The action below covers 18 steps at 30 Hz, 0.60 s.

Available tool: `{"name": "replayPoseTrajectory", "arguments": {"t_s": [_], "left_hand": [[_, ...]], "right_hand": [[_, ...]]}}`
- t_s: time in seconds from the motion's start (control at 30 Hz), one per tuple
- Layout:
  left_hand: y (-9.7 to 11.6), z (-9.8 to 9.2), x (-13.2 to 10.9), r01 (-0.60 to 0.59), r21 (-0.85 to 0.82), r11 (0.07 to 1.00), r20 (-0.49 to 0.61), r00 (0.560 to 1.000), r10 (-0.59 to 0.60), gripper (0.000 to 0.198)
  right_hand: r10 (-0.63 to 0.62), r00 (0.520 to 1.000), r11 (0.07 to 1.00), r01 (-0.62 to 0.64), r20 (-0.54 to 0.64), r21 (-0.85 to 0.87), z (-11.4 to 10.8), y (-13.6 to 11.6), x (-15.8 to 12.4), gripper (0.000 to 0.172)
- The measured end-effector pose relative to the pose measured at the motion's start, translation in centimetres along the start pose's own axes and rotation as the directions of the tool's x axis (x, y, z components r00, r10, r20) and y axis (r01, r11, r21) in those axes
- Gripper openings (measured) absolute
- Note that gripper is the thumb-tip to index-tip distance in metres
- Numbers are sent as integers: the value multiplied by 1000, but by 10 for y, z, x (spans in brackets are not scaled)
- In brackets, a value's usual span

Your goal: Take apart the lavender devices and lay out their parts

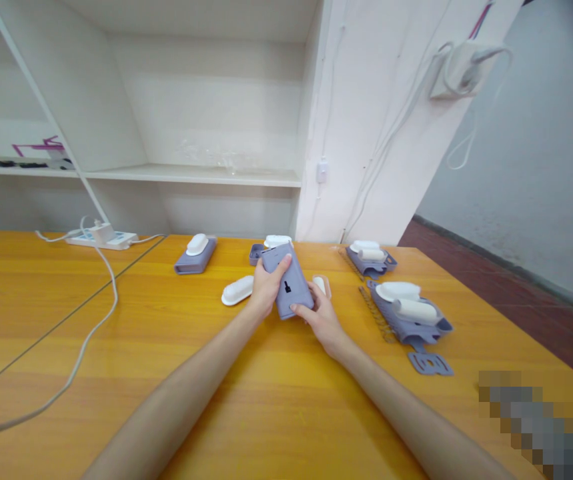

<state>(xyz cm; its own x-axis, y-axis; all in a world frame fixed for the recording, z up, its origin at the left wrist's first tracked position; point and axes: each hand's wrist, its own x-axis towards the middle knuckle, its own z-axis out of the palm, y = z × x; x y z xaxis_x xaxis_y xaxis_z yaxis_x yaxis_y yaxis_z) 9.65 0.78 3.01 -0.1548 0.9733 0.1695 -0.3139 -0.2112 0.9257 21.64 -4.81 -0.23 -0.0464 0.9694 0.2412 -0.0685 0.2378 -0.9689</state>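
A grey-purple plastic box-shaped case (290, 283) with a dark cutout in its face is tilted up between my two hands above the wooden table. My left hand (267, 285) grips its left edge, thumb lying over the upper face. Around the lower right corner closes my right hand (322, 312), its thumb pressed on the near end. Just left of the case lies a white oval part (237, 291). Behind it sit a small grey part (256, 253) and a white piece (277, 241). A pale part (321, 285) shows partly behind my right hand.
On the right lie two sets of grey housings (411, 327) with white oval and roller-shaped parts, springs (376, 313) and a flat grey plate (430, 364). Back left, another grey case (196, 260) carries a white part. A power strip (103, 237) trails a cable (101, 320) across the table.
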Motion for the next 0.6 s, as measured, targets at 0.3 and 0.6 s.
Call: {"name": "replayPoseTrajectory", "arguments": {"t_s": [0.3,0.6], "left_hand": [[-3,-1,-4,-28,21,999,-63,998,29,55],[18,-1,9,-178,202,963,-6,983,183,55]], "right_hand": [[-13,999,991,9,-33,-131,6,-5,-2,40],[49,996,994,-56,-73,-90,9,3,-6,30]]}}
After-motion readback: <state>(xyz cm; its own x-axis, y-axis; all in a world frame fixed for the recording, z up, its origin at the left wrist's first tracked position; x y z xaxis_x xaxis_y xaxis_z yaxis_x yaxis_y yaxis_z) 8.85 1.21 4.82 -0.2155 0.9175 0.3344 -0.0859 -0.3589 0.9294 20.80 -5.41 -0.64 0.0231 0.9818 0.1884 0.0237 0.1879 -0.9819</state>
